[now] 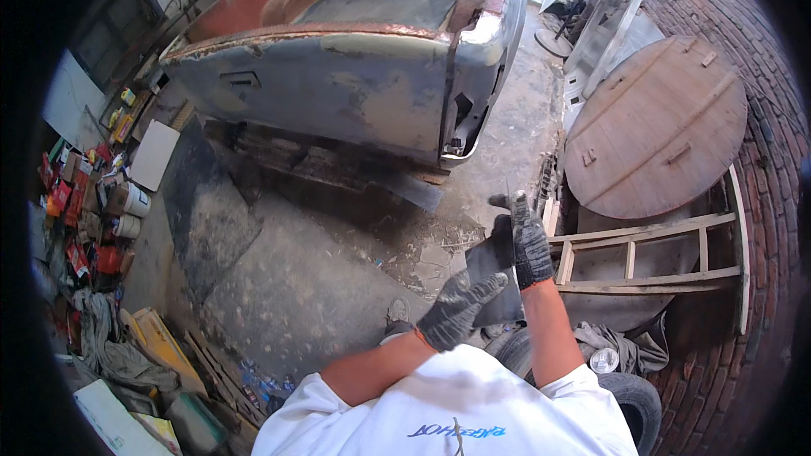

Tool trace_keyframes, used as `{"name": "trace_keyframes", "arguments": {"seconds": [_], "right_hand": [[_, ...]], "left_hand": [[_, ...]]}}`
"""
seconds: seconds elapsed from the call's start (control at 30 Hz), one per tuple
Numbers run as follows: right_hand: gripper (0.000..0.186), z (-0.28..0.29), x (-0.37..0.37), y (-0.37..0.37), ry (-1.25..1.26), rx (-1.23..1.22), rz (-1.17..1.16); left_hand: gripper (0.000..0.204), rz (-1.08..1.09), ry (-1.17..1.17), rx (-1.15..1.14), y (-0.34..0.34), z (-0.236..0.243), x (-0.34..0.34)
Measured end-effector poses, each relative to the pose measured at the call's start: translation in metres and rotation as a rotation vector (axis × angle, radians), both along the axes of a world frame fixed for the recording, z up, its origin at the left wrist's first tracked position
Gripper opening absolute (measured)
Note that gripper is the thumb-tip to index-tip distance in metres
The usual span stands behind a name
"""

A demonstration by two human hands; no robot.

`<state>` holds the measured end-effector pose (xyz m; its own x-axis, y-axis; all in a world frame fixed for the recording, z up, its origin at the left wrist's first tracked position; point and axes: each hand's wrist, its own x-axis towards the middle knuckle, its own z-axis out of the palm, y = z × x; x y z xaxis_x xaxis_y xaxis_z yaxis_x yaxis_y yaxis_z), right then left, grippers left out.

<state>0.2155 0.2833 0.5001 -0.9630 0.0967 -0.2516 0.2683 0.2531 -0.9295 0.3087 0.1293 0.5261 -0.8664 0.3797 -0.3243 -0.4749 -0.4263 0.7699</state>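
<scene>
Both my hands wear grey-and-black knit gloves and are close together in front of my chest. Between them is a thin, dark, flat sheet (490, 263), its material unclear. My left hand (460, 312) reaches across from the left, its fingers closed at the sheet's lower left part. Along the right edge of the sheet, my right hand (530, 241) points away from me, fingers together and thumb out to the left. It seems to grip that edge; the gloves hide the exact hold. Beyond my hands is a worn pickup truck bed (338, 97) with patchy grey paint on its tailgate.
A round wooden board (655, 127) leans by the brick wall (764, 270) at right, above a wooden frame (646, 257). Tires (629, 401) lie near my right side. Boxes and white buckets (135, 200) crowd the left, with a yellow panel (160, 346) nearer me.
</scene>
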Motion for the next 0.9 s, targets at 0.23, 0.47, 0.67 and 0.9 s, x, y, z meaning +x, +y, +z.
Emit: {"name": "trace_keyframes", "arguments": {"seconds": [0.23,0.47,0.67,0.9], "right_hand": [[0.044,-0.034,0.033,-0.021,0.379,0.123,0.385],[0.045,-0.024,0.057,-0.021,0.736,0.755,0.466],[0.022,0.023,0.044,-0.031,0.374,-0.198,-0.157],[0.030,0.001,0.056,-0.043,0.396,0.115,-0.204]], "left_hand": [[0.023,0.187,0.345,-0.180,-0.024,0.008,-0.008],[0.023,0.389,0.004,-0.005,-0.053,0.023,-0.041],[0.031,0.601,0.631,-0.695,-0.059,-0.007,-0.051],[0.036,0.519,0.527,-0.566,-0.035,-0.013,-0.039]]}}
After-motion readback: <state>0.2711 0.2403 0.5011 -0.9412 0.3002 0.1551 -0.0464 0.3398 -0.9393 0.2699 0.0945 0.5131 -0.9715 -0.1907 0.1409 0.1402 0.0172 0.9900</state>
